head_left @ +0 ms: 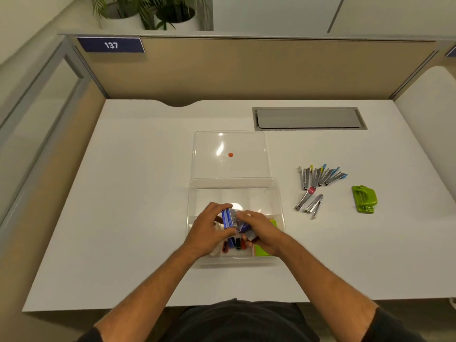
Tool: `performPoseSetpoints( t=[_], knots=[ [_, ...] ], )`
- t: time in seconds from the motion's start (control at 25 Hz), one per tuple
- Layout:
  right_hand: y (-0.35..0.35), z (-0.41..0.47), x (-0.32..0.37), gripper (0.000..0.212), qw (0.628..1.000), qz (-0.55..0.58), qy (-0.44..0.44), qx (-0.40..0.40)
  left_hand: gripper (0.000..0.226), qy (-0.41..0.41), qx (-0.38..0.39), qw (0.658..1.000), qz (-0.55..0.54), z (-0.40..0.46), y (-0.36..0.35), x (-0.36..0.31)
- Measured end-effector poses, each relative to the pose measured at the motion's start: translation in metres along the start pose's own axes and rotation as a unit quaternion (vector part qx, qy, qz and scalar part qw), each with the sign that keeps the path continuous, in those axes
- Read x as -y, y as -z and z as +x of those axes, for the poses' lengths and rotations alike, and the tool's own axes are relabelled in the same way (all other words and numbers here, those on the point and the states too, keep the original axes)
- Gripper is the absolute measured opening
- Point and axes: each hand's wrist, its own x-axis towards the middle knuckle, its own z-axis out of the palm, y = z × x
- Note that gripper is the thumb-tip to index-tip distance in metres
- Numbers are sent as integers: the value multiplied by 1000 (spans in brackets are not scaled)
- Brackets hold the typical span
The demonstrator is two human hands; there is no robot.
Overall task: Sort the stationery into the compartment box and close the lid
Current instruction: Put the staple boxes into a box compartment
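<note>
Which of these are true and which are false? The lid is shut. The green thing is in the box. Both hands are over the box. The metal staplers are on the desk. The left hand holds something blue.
1. The lid is shut. False: it lies open behind the box.
2. The green punch is in the box. False: it sits on the desk, right of the box.
3. Both hands are over the box. True: the left hand and the right hand are above it.
4. The staplers are on the desk. True.
5. The left hand holds something blue. True: its fingers grip blue packs.
</note>
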Motion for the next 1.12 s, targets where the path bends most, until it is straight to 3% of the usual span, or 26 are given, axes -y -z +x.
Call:
performPoseSetpoints(
  t=[0.12,0.32,0.48,0.68,0.8,1.0,1.12],
  knots=[
    [-14,8,5,20,999,-37,14,6,65,8,4,1000,3,2,15,9],
    [-24,16,11,19,999,-24,22,2,77,39,-24,998,31,6,29,22],
    [-15,18,6,19,999,-24,20,-36,61,65,-49,987,139,21,46,42],
    [0,13,-1,18,997,-18,4,-68,47,18,-1,959,284,50,58,62],
    [4,13,-2,17,997,-2,6,-74,47,32,49,928,368,66,57,71],
    [6,13,-4,18,997,11,5,-82,61,43,64,908,412,76,53,78],
    [6,14,-3,19,997,12,5,-82,58,40,71,905,417,79,55,82]
  ],
)
